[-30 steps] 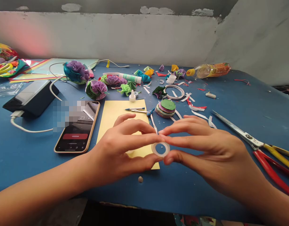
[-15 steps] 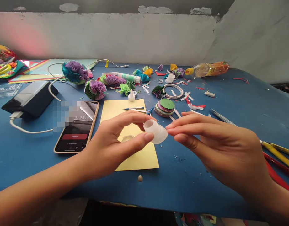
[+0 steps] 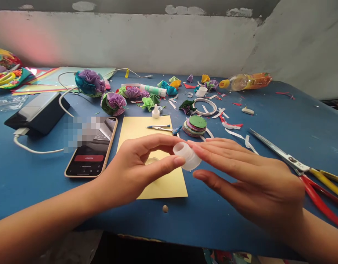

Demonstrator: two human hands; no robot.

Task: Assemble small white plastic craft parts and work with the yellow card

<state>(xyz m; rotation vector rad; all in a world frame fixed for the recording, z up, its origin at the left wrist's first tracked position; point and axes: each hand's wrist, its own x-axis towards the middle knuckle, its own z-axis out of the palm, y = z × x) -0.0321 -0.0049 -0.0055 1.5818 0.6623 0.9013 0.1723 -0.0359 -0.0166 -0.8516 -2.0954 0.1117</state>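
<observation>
A small translucent white plastic piece (image 3: 191, 159) with a round opening is pinched between the thumb and fingers of my left hand (image 3: 141, 167). My right hand (image 3: 248, 179) touches its upper right side with the fingertips; the thumb is held apart below, so this hand is open. Under my left hand lies a yellow paper sheet (image 3: 169, 183), with a clear round object (image 3: 151, 160) on it, partly hidden by the fingers. A blue compass (image 3: 176, 129) and a white nozzle cap (image 3: 156, 112) are near the sheet's upper part.
Large scissors (image 3: 292, 159) with red and yellow handles lie at the right. A phone (image 3: 91, 152) and a black box with a cable (image 3: 38, 113) are at the left. Behind are paper flowers (image 3: 90, 83), a stack of paper circles (image 3: 195, 126), a tape ring (image 3: 215, 107) and a bottle (image 3: 246, 81).
My right thumb has moved away from the white plastic piece, and its fingers have spread over the piece's upper side. The view has shifted slightly, showing more of the scissors.
</observation>
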